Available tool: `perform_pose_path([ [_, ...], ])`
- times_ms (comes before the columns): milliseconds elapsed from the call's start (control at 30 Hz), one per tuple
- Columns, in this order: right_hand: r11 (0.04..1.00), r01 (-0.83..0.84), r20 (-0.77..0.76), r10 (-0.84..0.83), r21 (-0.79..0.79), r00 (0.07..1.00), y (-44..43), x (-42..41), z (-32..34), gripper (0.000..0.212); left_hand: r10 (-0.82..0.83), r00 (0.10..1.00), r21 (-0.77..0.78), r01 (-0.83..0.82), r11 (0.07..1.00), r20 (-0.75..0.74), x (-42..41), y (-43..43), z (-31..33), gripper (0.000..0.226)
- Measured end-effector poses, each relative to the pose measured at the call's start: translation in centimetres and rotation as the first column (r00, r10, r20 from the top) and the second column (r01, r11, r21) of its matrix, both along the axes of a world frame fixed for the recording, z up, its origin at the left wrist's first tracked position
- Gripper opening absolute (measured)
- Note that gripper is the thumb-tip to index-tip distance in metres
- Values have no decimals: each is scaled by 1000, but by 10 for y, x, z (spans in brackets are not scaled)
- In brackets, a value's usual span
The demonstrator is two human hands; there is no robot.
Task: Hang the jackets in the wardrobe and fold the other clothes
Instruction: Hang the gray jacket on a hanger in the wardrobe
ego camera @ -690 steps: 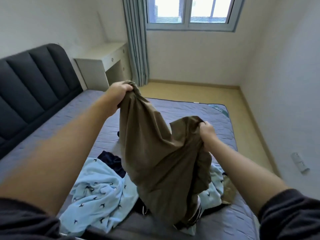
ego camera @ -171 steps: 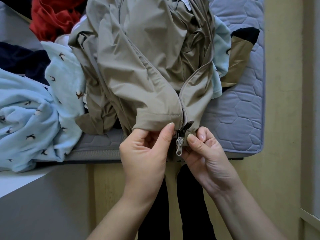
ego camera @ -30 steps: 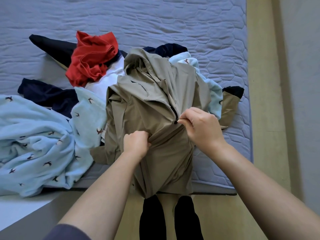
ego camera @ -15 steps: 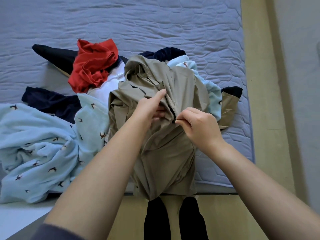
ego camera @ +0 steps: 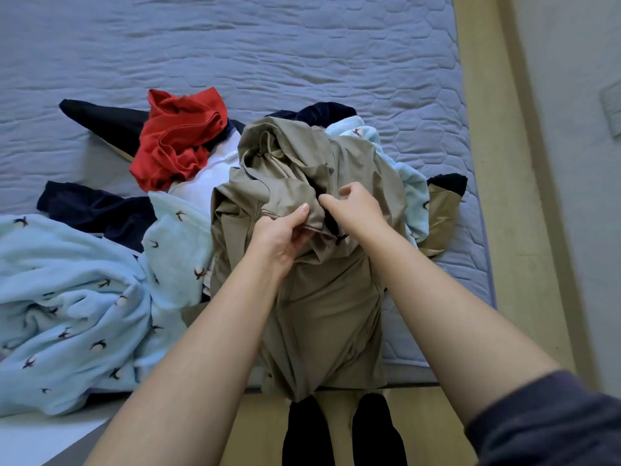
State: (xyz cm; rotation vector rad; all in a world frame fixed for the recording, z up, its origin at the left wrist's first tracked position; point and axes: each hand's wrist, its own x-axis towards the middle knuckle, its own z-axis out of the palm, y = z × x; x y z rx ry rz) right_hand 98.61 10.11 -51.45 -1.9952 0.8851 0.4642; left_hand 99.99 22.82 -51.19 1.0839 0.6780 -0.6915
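Observation:
A khaki jacket (ego camera: pixel 322 307) lies crumpled on the near edge of the bed, its lower part zipped and hanging over the side. My left hand (ego camera: pixel 280 232) grips a fold of the jacket's left front by its edge. My right hand (ego camera: pixel 353 208) pinches the fabric beside the zipper opening, where dark lining shows. Around it lies a pile: a red garment (ego camera: pixel 178 139), a pale blue fleece with bird prints (ego camera: pixel 77 297), a white garment (ego camera: pixel 205 183) and navy clothes (ego camera: pixel 97 210).
The quilted grey mattress (ego camera: pixel 268 48) stretches away behind the pile. A strip of wooden floor (ego camera: pixel 504 230) runs along the bed's right side beside a wall (ego camera: pixel 578 163). My black-socked feet (ego camera: pixel 339 432) stand at the bed's foot.
My left hand has pulled back from the collar area and taken hold of the jacket's left front edge. My right hand has shifted slightly up along the zipper line.

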Motion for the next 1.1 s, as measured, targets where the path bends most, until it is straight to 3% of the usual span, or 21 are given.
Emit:
perform_pose_path([
  [67,996,-51,-4,51,-72,999,4,9,-3,13,12,1000,-30,-12,999,-13,-3,7,1,12],
  [100,997,-33,29,35,-71,999,7,11,1,20,30,999,-54,-32,998,-29,-5,11,4,11],
  [133,999,48,87,-47,-4,995,9,13,3,24,73,996,-85,-77,993,-55,-7,17,9,11],
  [167,962,205,129,-230,180,965,12,12,12,24,142,986,-124,-153,980,-91,-8,25,14,14],
  [200,831,362,117,-446,423,887,13,9,23,23,226,966,-173,-246,954,-128,-11,32,21,19],
  [267,399,473,-70,-702,785,709,12,-5,54,25,374,911,-281,-410,868,-175,-20,48,44,30],
  [300,209,446,-156,-742,870,652,12,-16,71,27,432,883,-328,-469,820,-182,-27,54,59,36],
  [333,76,412,-217,-757,908,616,12,-26,88,28,471,862,-370,-507,779,-188,-36,58,76,40],
  [367,10,386,-246,-756,922,607,12,-39,105,28,493,850,-392,-523,757,-184,-46,64,93,40],
  [433,-28,356,-269,-711,934,649,17,-63,137,32,534,830,-409,-547,730,-158,-69,71,130,34],
  [567,-6,302,-262,-515,953,816,30,-115,193,43,660,746,-476,-616,627,-96,-122,86,191,50],
  [667,-50,228,-229,-406,972,885,35,-149,238,26,727,683,-520,-599,609,66,-174,86,242,66],
  [733,-98,159,-184,-365,982,912,35,-167,268,15,748,645,-539,-579,612,156,-211,86,276,49],
  [800,-144,96,-137,-308,985,941,38,-181,295,13,807,559,-593,-589,549,192,-248,92,301,35],
  [900,-184,18,-51,-178,983,983,53,-204,328,55,879,423,-713,-545,441,221,-301,113,327,37],
  [1000,-213,19,-28,-39,977,999,79,-231,359,47,951,287,-798,-544,260,114,-351,129,350,31],
  [1100,-265,55,-23,123,963,992,114,-272,384,34,993,47,-793,-598,112,104,-412,142,376,32],
])
